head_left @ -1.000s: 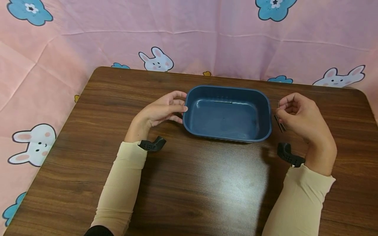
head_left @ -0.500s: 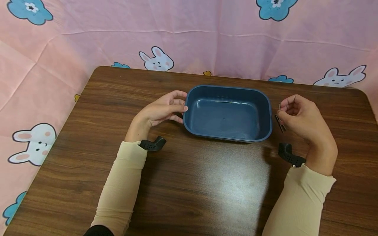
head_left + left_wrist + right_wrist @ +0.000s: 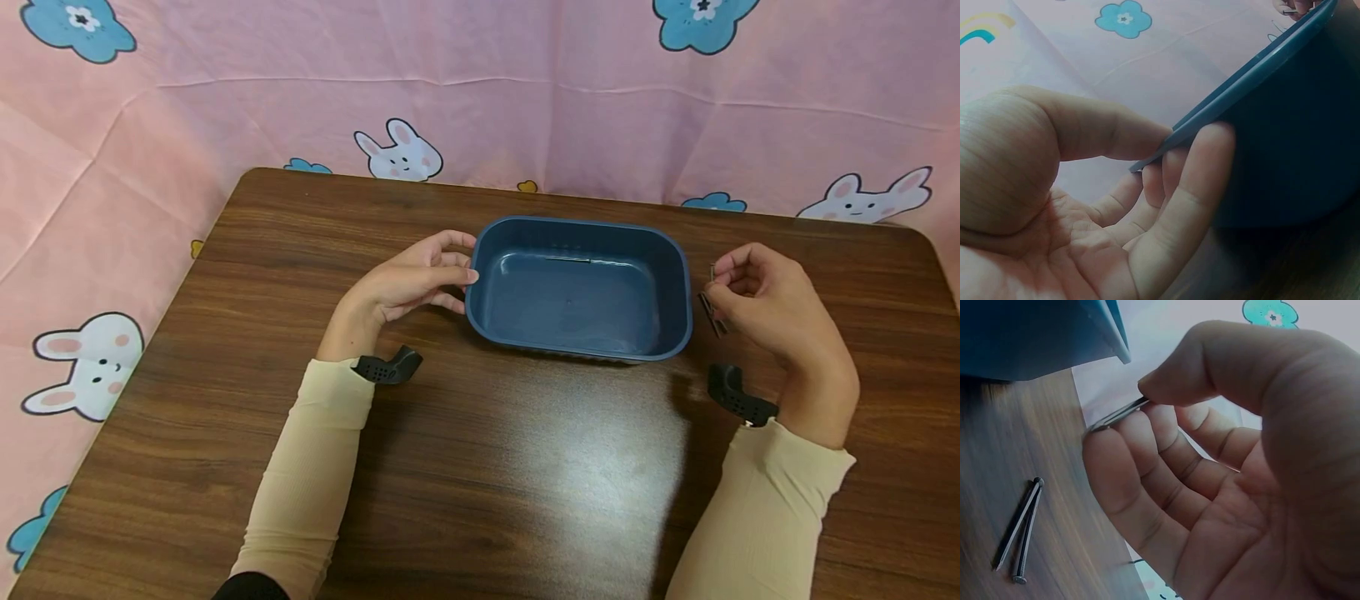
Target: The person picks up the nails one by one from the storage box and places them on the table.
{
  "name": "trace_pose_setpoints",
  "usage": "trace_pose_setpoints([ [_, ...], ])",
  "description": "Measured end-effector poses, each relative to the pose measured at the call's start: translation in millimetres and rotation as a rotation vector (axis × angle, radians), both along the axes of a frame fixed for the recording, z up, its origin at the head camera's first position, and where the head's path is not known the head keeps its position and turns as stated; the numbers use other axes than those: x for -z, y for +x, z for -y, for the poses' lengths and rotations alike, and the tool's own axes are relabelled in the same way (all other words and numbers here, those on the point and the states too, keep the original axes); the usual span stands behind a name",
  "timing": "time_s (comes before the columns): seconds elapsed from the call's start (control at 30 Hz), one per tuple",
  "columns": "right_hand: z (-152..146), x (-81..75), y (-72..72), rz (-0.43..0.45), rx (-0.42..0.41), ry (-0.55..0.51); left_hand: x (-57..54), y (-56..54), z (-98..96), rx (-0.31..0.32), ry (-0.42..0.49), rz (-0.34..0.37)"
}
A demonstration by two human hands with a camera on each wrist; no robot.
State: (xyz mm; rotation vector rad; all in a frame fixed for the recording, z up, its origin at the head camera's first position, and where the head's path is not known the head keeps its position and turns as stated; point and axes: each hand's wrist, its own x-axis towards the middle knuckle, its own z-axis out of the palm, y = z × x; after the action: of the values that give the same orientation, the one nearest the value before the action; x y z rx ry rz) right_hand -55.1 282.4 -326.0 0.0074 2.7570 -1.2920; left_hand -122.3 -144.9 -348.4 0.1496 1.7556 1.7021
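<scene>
A dark blue plastic basin [image 3: 570, 317] stands on the table. My left hand [image 3: 412, 279] holds its left end, the thumb on the rim [image 3: 1235, 94] and fingers against the outer wall. One thin nail [image 3: 567, 260] lies inside, along the far side of the floor. To the right of the basin, my right hand [image 3: 765, 292] pinches a nail [image 3: 1119, 414] between thumb and fingers, above the table. Two more nails [image 3: 1019, 534] lie on the wood below it, touching at one end; in the head view the hand partly covers them.
The brown wooden table [image 3: 525, 467] ends at a far edge just behind the basin. A pink curtain [image 3: 495, 108] printed with rabbits and flowers hangs behind and to the left. Each wrist wears a black camera mount [image 3: 390, 367].
My right hand, with the nail pinched in it, has shifted very slightly right and toward me. The left hand and the basin have stayed put.
</scene>
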Motion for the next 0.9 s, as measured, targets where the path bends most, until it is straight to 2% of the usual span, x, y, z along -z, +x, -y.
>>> trace_pose_setpoints([
  [0.33,-3.8,1.2,0.9,0.000,0.000,0.001,-0.6,-1.0,-1.6,0.006,-0.004,-0.004],
  [0.6,-5.7,3.6,1.0,0.052,-0.015,0.046,0.2,-0.1,-1.2,0.008,-0.011,0.005],
  [0.9,-5.9,5.7,-1.8,0.067,-0.020,0.066,0.1,-0.5,-0.8,0.003,-0.016,0.001],
])
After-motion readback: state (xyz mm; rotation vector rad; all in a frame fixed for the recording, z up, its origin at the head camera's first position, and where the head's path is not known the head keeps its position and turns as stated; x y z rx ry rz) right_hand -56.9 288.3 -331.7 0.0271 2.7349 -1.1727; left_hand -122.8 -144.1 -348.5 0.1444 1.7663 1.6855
